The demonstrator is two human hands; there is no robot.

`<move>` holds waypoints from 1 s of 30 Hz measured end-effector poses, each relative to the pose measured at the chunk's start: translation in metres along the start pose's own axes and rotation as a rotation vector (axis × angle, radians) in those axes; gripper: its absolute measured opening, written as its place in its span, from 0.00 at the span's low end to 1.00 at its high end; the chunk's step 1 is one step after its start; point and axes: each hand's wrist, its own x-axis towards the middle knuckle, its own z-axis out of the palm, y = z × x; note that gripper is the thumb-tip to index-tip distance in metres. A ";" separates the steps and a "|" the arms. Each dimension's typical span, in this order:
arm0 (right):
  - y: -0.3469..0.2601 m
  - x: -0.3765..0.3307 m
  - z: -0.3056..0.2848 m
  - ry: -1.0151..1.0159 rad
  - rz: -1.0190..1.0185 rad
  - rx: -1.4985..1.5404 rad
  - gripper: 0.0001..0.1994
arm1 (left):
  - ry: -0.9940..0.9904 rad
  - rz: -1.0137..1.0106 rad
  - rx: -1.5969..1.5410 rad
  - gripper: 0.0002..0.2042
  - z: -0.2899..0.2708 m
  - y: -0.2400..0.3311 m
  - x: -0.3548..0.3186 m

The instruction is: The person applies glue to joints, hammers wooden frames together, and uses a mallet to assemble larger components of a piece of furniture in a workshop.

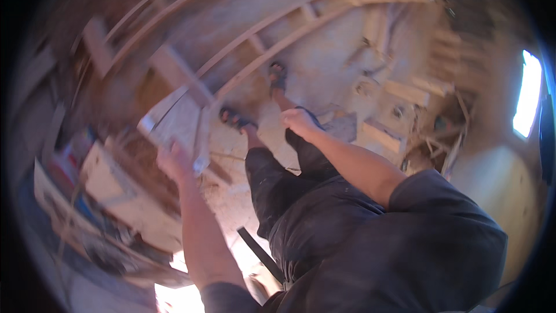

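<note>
My left hand (175,162) is closed on the near edge of a pale, flat rectangular panel (180,117). Motion blur hides what the panel is made of; light catches its corners. Just beyond it stands the end board of a long wooden frame (182,72). My right hand (298,122) hangs above my right knee with its fingers curled in. Whatever it holds, if anything, does not show.
Ladder-like wooden frames (278,46) stretch across the dusty floor in front of my sandalled feet (236,119). Timber offcuts (385,135) lie to the right. On the left is a cluttered wooden box (124,191). A bright opening (527,94) shows at far right.
</note>
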 end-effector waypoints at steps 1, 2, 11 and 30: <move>0.010 -0.003 -0.021 0.086 -0.051 -0.185 0.07 | -0.043 -0.084 -0.039 0.17 -0.004 0.024 -0.003; 0.015 -0.008 -0.040 0.166 -0.076 -0.321 0.08 | 0.006 0.058 -0.098 0.17 0.003 0.022 -0.001; 0.125 0.002 -0.134 0.237 -0.062 -0.449 0.07 | 0.048 -0.168 0.284 0.24 0.006 -0.007 0.005; 0.554 0.383 -0.597 0.426 0.421 -0.752 0.10 | 0.101 -0.504 -0.074 0.33 0.037 0.066 -0.007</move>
